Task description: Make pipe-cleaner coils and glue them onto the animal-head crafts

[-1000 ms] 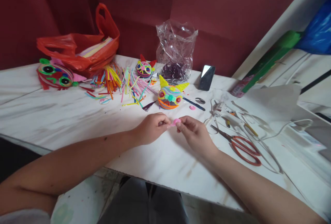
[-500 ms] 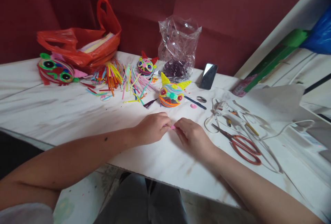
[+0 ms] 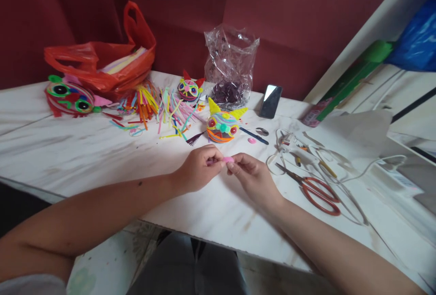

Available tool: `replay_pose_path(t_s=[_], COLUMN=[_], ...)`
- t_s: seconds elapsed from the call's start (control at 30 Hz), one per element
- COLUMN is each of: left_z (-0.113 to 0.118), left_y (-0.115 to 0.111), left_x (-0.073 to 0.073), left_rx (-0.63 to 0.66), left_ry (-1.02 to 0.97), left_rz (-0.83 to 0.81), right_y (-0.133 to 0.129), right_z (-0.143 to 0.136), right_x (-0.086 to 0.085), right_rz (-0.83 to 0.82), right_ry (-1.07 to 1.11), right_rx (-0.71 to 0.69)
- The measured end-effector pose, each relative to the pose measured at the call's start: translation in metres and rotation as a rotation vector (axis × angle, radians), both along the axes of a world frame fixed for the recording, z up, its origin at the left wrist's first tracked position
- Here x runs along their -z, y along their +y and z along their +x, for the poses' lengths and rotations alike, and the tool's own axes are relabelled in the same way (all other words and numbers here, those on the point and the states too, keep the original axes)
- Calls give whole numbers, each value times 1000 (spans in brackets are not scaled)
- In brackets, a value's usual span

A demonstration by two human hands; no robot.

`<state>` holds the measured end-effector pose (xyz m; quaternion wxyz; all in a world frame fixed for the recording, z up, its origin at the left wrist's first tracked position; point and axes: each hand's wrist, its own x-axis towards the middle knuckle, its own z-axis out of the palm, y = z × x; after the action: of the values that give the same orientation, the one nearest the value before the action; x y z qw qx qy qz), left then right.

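Note:
A small pink piece (image 3: 228,159) is pinched between my two hands above the front part of the marbled table (image 3: 153,149). My left hand (image 3: 200,167) grips its left end, and some pink shows within the curled fingers. On the right side, my right hand (image 3: 250,172) holds the other end between thumb and fingers. Just beyond the hands sits a colourful animal head (image 3: 222,127) with yellow ears and red eyes. A pink disc (image 3: 251,140) and a dark stick (image 3: 255,135) lie to its right.
Orange-handled scissors (image 3: 320,195) and white cables lie at the right. Behind are a phone (image 3: 270,101), a clear bag (image 3: 231,68), a smaller head (image 3: 189,88), coloured strips (image 3: 146,104), a red bag (image 3: 136,68) and another head (image 3: 70,97) at left.
The fingers of my right hand have opened out a little and turned, and more of the pink piece shows between the hands. The whole view has shifted slightly.

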<state>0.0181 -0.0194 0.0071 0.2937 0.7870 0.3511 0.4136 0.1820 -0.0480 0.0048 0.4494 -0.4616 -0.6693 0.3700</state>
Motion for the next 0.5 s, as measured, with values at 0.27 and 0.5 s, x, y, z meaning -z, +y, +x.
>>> replay_pose_path(t_s=[0.27,0.5], left_z=[-6,-7], left_y=[8,8], left_x=[7,11], left_rx=[30,99], left_ry=[124,281], left_rz=[120,201], right_y=[5,5], right_z=[7,11], right_x=[-1,-1], right_rz=[151,402], right_ry=[-277,-585], right_rx=[34,-122])
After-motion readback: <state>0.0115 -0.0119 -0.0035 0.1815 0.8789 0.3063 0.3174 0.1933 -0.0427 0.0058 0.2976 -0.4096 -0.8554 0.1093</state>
